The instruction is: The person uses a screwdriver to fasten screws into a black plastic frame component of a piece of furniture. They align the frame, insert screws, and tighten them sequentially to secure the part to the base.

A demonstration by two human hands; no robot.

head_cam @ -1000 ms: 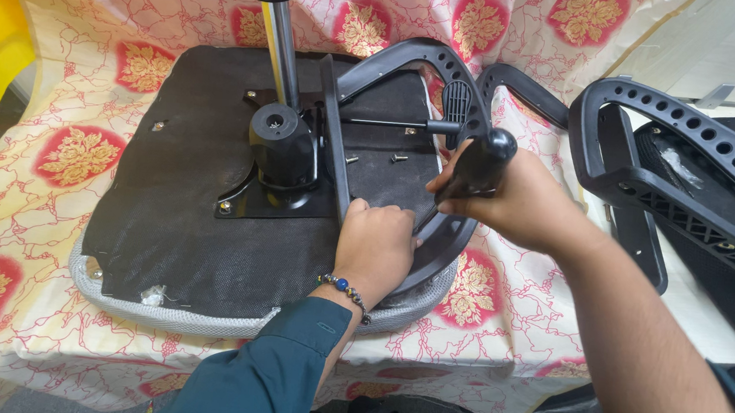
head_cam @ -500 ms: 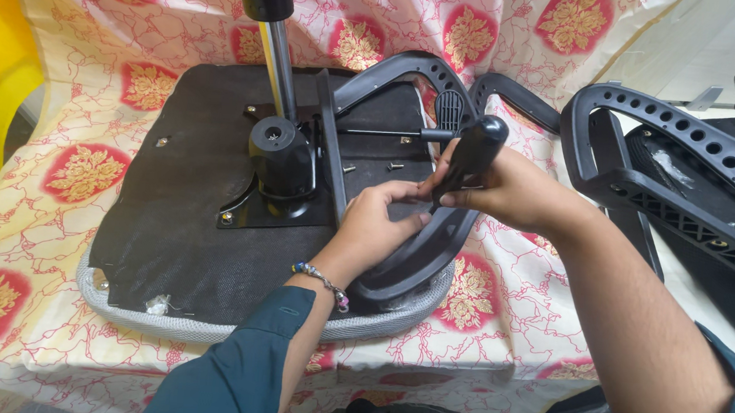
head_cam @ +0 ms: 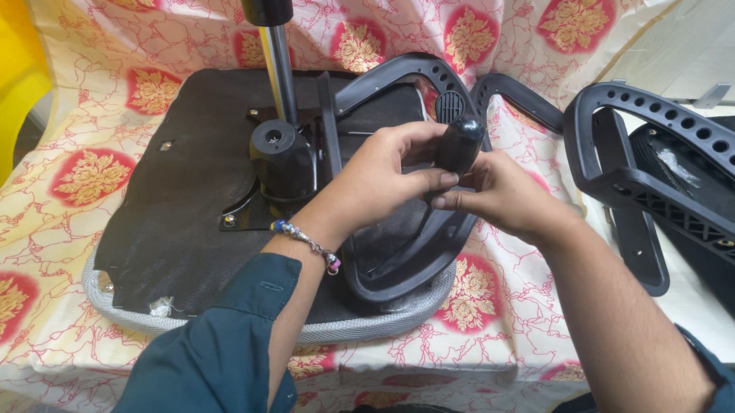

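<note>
Both the left hand (head_cam: 388,169) and right hand (head_cam: 495,195) were clamped on the black screwdriver handle (head_cam: 460,144), which looked stiff, light and easy to grip around its thick middle.

I am looking all around, and I am not seeing any boxes, packets, stickers, signs or screens anywhere here.

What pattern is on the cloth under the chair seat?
The cloth is cream with red veining and red-and-gold floral medallions; head view.
</note>
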